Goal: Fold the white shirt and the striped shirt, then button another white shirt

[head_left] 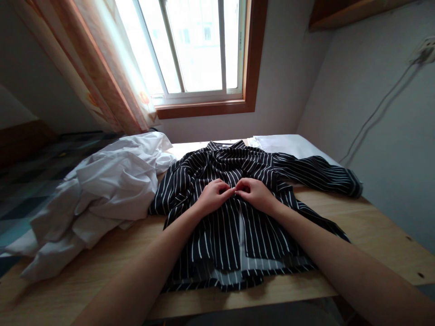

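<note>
A black shirt with white stripes [217,240] lies spread on the wooden table, collar toward the window and hem toward me. Its front edges part below my hands, showing a paler inner side. My left hand [215,195] pinches the front edge at mid-shirt, thumb against fingers. Right beside it, my right hand [254,194] pinches the same spot, the fingertips of both hands almost meeting. A tiny pale spot shows between the fingertips, too small to make out. One sleeve [319,174] stretches out to the right.
A crumpled white cloth garment [112,181] is heaped on the left of the wooden table [380,226]. White sheets [285,144] lie at the back right, partly under the shirt. Behind stand a window [200,50] and a curtain [98,59]. A cable [377,106] hangs along the right wall.
</note>
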A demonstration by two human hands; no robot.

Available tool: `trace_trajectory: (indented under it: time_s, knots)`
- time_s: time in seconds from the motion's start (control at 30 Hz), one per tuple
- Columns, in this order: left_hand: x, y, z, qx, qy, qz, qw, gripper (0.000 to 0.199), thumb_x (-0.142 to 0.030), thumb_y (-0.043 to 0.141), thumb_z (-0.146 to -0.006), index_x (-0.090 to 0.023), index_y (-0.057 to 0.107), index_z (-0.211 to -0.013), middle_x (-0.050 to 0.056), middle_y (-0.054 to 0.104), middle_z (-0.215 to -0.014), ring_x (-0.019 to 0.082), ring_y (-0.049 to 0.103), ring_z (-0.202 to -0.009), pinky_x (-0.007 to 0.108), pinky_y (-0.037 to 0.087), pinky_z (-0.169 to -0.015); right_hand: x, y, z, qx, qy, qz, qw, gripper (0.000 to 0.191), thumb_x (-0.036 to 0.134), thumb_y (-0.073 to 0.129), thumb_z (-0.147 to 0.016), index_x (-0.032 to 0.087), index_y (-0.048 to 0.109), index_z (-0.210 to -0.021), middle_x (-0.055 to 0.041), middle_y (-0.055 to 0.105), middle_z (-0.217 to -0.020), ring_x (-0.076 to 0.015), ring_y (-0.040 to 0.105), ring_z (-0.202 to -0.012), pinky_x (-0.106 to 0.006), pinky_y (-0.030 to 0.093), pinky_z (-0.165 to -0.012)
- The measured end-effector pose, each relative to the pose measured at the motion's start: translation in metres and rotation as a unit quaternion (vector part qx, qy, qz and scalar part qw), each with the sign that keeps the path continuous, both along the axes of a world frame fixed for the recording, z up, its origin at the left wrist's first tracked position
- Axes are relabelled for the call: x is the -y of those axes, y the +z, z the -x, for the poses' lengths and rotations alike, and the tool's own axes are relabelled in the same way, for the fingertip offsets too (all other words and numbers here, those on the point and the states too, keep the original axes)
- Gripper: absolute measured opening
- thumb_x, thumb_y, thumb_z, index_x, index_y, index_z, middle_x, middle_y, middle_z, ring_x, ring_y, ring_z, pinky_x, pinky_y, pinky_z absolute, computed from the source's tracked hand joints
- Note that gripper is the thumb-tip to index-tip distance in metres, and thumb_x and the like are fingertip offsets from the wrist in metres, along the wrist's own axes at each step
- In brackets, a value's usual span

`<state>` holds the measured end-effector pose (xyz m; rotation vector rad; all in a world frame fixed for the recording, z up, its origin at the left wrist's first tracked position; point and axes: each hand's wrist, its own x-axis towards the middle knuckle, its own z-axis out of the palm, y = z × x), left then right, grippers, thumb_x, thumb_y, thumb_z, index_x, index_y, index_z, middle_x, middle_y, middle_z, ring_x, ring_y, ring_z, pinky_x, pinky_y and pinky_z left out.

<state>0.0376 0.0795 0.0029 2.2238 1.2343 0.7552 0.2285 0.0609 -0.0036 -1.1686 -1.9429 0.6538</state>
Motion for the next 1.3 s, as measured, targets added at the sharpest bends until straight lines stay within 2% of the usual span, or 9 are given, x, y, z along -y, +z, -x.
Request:
trace_trajectory:
  time_s: [0.27,0.6,0.83,1.0,1.3]
  knots:
    - [-0.0007,-0.001,-0.0007,0.026,0.016,0.003,1.0,0.024,-0.038,0.062,-0.084,-0.018,0.07,-0.074,0.004,0.063,-0.084,0.02,0.062,-0.082,0.032,0.047,-0.077,0.0021,0.0013,0.0014,0.02,-0.005,-0.012,1.0,0.007,0.011,0.065,-0.081,0.017,0.068,-0.081,-0.0016,0.068,-0.079,-0.0147,0.058,-0.073,-0.027,0.043,-0.069]
    - [-0.0011,0.0012,-0.0006,0.042,0.028,0.016,0.999,0.016,-0.031,0.063,-0.081,-0.018,0.069,-0.072,0.003,0.063,-0.081,0.019,0.062,-0.081,0.033,0.048,-0.079,-0.0006,-0.0022,-0.0002,-0.001,0.006,-0.001,1.0,0.003,0.018,0.067,-0.082,0.018,0.068,-0.084,-0.0017,0.069,-0.081,-0.0146,0.06,-0.073,-0.027,0.044,-0.069]
    - [-0.0016,0.002,-0.0015,0.062,0.042,0.031,0.997,0.015,-0.031,0.063,-0.079,-0.018,0.067,-0.071,0.002,0.062,-0.08,0.018,0.06,-0.08,0.033,0.048,-0.079,-0.0011,-0.0011,-0.0003,-0.02,-0.003,0.003,1.0,0.013,0.025,0.058,-0.09,0.018,0.066,-0.082,-0.001,0.066,-0.077,-0.0145,0.059,-0.071,-0.027,0.043,-0.067]
    - [-0.0018,0.0017,-0.0011,0.07,0.035,0.032,0.996,0.017,-0.033,0.062,-0.079,-0.018,0.065,-0.069,0.002,0.061,-0.079,0.018,0.059,-0.079,0.033,0.048,-0.079,0.0006,0.0016,0.0011,0.03,-0.012,-0.005,0.999,0.017,0.026,0.057,-0.092,0.018,0.063,-0.079,-0.0007,0.063,-0.073,-0.0144,0.055,-0.068,-0.027,0.039,-0.065]
    - [-0.0018,0.0011,-0.0019,0.064,0.038,0.023,0.997,0.016,-0.031,0.064,-0.079,-0.018,0.065,-0.07,0.002,0.061,-0.079,0.018,0.06,-0.079,0.032,0.048,-0.078,0.0026,0.0034,0.0049,0.134,-0.018,-0.029,0.99,0.02,0.026,0.052,-0.095,0.02,0.058,-0.077,-0.0034,0.063,-0.08,-0.0161,0.055,-0.074,-0.027,0.036,-0.065]
